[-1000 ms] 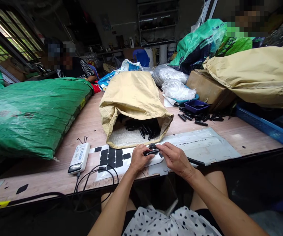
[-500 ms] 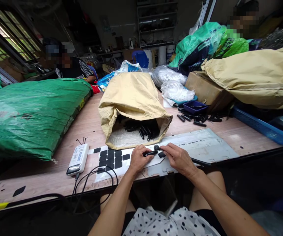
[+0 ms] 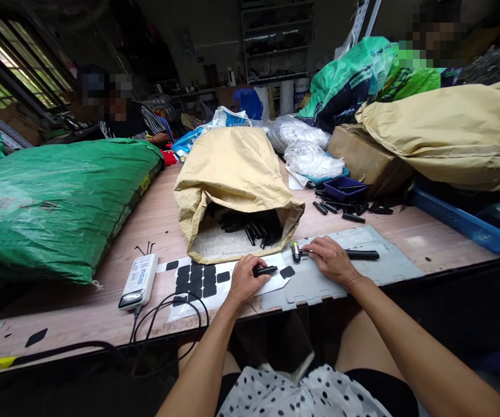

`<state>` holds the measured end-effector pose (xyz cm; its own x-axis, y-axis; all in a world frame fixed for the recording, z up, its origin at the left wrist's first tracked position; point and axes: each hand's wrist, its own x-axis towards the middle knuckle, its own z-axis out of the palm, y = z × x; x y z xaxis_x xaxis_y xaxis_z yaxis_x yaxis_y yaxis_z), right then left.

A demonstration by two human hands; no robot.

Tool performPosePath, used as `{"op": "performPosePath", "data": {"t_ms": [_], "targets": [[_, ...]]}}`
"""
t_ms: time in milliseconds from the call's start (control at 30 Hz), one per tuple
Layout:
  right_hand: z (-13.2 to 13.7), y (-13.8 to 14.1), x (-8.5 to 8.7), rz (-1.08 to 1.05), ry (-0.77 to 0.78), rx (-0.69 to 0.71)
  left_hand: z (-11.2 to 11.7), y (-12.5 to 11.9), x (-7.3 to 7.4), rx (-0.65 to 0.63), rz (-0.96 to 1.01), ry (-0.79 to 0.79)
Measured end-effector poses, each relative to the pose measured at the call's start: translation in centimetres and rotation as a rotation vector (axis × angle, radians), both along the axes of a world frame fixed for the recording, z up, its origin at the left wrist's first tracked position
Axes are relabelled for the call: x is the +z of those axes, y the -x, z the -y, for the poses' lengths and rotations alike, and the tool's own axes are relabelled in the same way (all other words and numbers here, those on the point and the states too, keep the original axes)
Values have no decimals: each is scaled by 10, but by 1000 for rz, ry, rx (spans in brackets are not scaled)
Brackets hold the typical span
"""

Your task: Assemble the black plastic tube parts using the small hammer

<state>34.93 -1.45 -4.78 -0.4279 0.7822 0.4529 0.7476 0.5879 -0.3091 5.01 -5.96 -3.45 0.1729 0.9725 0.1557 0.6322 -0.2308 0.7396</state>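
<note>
My left hand (image 3: 246, 279) is closed on a short black stick-like part (image 3: 267, 270), resting over a white sheet (image 3: 228, 292). Black rounded-square pads (image 3: 195, 281) lie in rows on that sheet. One loose black pad (image 3: 287, 272) is just right of the part's tip. In my right hand (image 3: 330, 259) is a small hammer (image 3: 296, 251), gripped along its thin metal shaft. Its short cylindrical head points left, and the black handle sticks out to the right past my fingers. The hammer is over a grey flat board (image 3: 380, 249), apart from the black part.
A beige sack (image 3: 232, 168) lies open towards me with black parts inside. A full green sack (image 3: 54, 202) is at left, beside a white power bank (image 3: 137, 281) with looped cable. Loose black parts, a purple tray (image 3: 344, 188) and a blue tray (image 3: 462, 223) sit right. Two people are behind.
My right hand has moved right and away from my left hand, taking the hammer off the black part's tip. My left hand has stayed in place with the part.
</note>
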Motion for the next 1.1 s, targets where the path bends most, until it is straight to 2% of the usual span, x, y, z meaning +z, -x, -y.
{"op": "performPosePath", "data": {"t_ms": [367,800,900,1000,1100], "targets": [[3,8,2,-10,34,-88,1,0,4,0,9,-1],[4,11,6,20,51,-111,1,1,3,-28,-25,18],[3,11,6,25,52,-114,1,3,2,-44,25,2],[3,11,6,28,53,-116,9,2,13,-76,158,2],[3,11,7,33,56,-115,33,-6,37,-175,275,103]]}}
